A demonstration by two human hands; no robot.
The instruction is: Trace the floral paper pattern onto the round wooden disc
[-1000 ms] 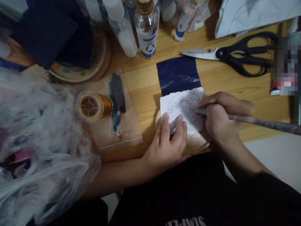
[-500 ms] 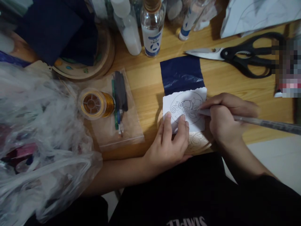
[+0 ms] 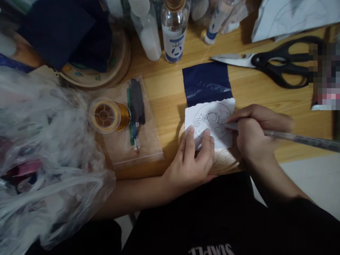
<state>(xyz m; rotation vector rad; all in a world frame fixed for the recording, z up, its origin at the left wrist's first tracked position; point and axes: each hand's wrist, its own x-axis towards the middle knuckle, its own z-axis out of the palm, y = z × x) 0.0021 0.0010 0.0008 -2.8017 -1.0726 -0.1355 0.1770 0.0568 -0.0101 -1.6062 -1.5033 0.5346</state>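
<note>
Head view: right of centre, right hand (image 3: 251, 132) pinches a pen (image 3: 300, 138) over line-drawn paper (image 3: 209, 118); left hand (image 3: 190, 163), fingers slightly spread, rests on its lower-left part.

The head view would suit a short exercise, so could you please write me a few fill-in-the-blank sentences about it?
1. The pen-like tool is held in the person's ____ hand.
2. The paper touched by the left hand is coloured ____.
3. The sheet that sticks out beyond the paper's far edge is dark ____.
4. In the picture, the spool lies to the ____ of the scissors.

Missing words: right; white; blue; left.
</note>
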